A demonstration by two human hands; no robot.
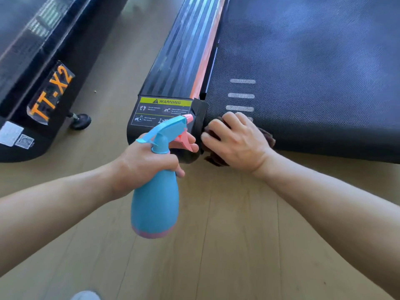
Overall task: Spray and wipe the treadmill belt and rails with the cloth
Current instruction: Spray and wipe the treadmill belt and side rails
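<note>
Left hand (145,165) wrapped round spray bottle (154,204), finger on trigger. Right hand (236,139), fingers curled, presses bunched cloth (268,137) on belt's (313,72) near-left corner, beside left rail (184,57). Probably early: wiping only at near edge; far belt and rails likely remain.

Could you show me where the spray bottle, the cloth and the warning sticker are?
spray bottle (154,204): head view, on its blue body, below the neck.
cloth (269,138): head view, on the brown corner that shows.
warning sticker (166,102): head view, on its yellow header strip.
</note>
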